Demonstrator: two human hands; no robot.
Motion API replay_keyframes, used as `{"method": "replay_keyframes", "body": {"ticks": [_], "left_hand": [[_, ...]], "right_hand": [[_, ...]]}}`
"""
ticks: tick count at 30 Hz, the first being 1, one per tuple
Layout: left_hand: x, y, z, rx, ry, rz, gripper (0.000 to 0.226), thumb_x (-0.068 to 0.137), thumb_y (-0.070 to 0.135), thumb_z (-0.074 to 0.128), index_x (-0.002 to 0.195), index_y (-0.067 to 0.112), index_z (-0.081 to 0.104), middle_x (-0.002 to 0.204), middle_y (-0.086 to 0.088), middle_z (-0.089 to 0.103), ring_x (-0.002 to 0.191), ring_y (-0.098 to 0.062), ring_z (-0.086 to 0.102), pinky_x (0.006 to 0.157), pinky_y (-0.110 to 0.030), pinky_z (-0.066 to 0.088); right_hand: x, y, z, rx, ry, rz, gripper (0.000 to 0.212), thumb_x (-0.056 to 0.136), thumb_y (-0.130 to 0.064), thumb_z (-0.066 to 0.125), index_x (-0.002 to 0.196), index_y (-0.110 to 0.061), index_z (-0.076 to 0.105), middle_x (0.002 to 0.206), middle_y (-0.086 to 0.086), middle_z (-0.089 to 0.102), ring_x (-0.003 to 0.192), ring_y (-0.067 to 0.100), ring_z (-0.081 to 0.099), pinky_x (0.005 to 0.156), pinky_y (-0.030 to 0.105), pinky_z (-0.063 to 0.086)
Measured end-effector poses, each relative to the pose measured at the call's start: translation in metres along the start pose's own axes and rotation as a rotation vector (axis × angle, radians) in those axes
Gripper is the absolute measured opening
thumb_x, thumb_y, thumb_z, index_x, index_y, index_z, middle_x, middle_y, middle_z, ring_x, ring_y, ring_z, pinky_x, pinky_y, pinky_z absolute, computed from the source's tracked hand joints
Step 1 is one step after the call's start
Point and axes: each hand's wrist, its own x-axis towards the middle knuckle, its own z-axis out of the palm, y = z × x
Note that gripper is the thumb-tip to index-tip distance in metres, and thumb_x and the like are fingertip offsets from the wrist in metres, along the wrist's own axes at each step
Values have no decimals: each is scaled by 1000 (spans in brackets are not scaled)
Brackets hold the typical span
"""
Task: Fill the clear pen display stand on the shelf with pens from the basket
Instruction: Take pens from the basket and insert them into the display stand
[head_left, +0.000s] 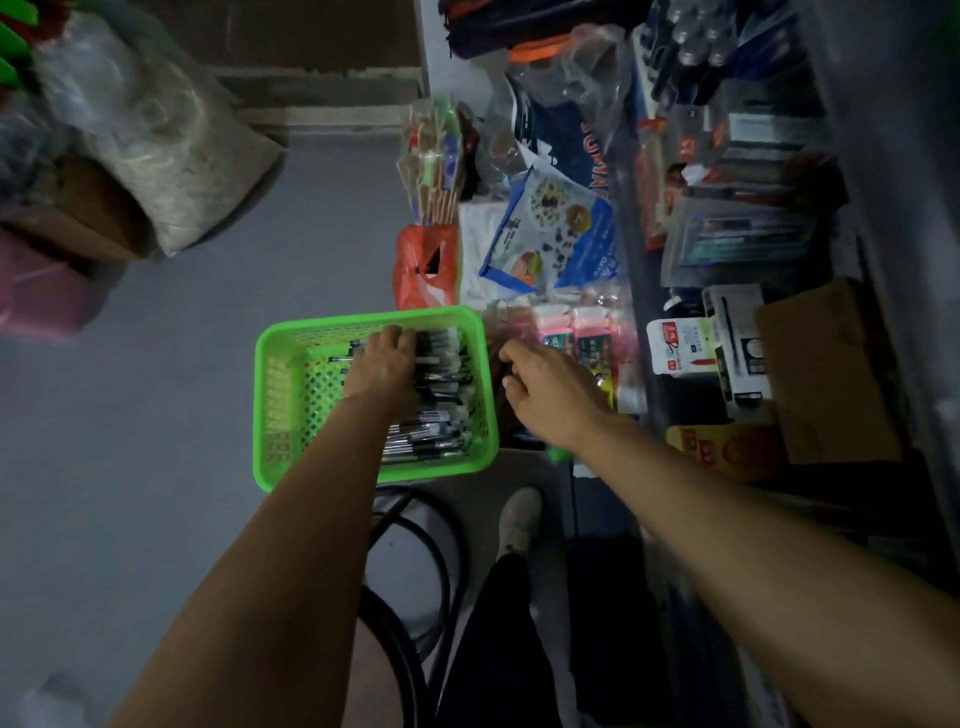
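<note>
- A green plastic basket (291, 374) with lattice walls sits on the grey floor (182, 364), serving as the centre of the scene.
- Black and clear pens (441, 395) lie heaped along the basket's right side, running from its far wall to its near wall.
- The left hand (382, 366) reaches down into the basket, palm down on the pile, fingers curled over the pens at the far end; whether it actually grips any cannot be made out.
- The right hand (550, 387) hangs just outside the basket's right wall, fingers loosely bent and holding nothing, apart from the pens.
- An orange-red plastic bag (423, 275) stands just beyond the basket's far rim, with a blue-and-white snack packet (566, 228) farther right.
- Pink packets (571, 327) lie right of the basket, beyond the right hand.
- Shelves (753, 218) of boxed stationery rise right of the basket; the clear display stand cannot be picked out among them.
- A pale shoe (519, 519) rests on the floor nearer than the basket.
</note>
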Motion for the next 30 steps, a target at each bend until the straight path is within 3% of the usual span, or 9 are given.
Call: {"method": "replay_keyframes", "body": {"ticks": [8, 16, 21, 27, 30], "left_hand": [[18, -2, 19, 45, 43, -8, 63, 71, 23, 72, 124, 3, 44, 126, -17, 42, 117, -36, 40, 95, -45, 39], [17, -3, 27, 48, 23, 46, 56, 75, 20, 68, 122, 4, 44, 127, -18, 43, 119, -36, 39, 95, -46, 38], [12, -5, 31, 62, 18, 94, 47, 80, 20, 64, 119, 2, 46, 125, -18, 46, 119, -37, 40, 92, -46, 37], [8, -13, 30, 58, -16, 148, 48, 81, 22, 66, 120, 1, 44, 124, -20, 48, 117, -37, 42, 94, -46, 40], [6, -14, 31, 58, -18, 161, 48, 83, 26, 65, 119, 3, 44, 123, -20, 53, 115, -37, 49, 91, -45, 42]], "right_hand": [[3, 14, 15, 1, -8, -10, 23, 93, -14, 52, 115, -9, 56, 103, 9, 65, 95, 29, 60, 75, 41, 52], [-2, 13, 31, -31, -37, -14, 22, 93, -15, 51, 113, -10, 56, 111, 8, 61, 99, 30, 59, 77, 43, 53], [-5, 8, 35, -56, -40, -44, 18, 92, -12, 49, 109, -7, 56, 104, 10, 59, 99, 32, 54, 70, 45, 52], [-11, 7, 35, -72, -22, -56, 20, 93, -12, 49, 112, -8, 56, 103, 11, 61, 97, 30, 54, 66, 35, 44], [-16, 6, 32, -83, -10, -55, 22, 93, -12, 48, 114, -10, 56, 103, 10, 61, 98, 30, 55, 68, 37, 48]]}}
